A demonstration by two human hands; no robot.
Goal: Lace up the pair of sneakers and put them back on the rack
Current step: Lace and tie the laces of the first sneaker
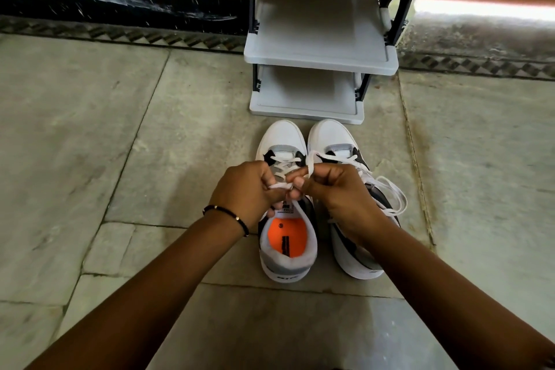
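Two sneakers stand side by side on the stone floor [90, 135], toes toward the grey rack [319, 57], just short of its lowest shelf. Left sneaker [282, 141]: orange insole visible through the collar; its tongue and upper eyelets are covered by the hands. Right sneaker [330, 135]: heel and inner side hidden behind the right forearm; loose loops of its lace [393, 192] trail over its outer side. Left hand [249, 189], with a beaded bracelet [228, 213] at the wrist, has its grip closed on a white lace end [279, 186]. Right hand [333, 189] pinches a lace strand [309, 165] rising between thumb and forefinger. Which eyelets these strands leave cannot be made out. The rack's top is cut off by the frame edge; both visible shelves are bare.
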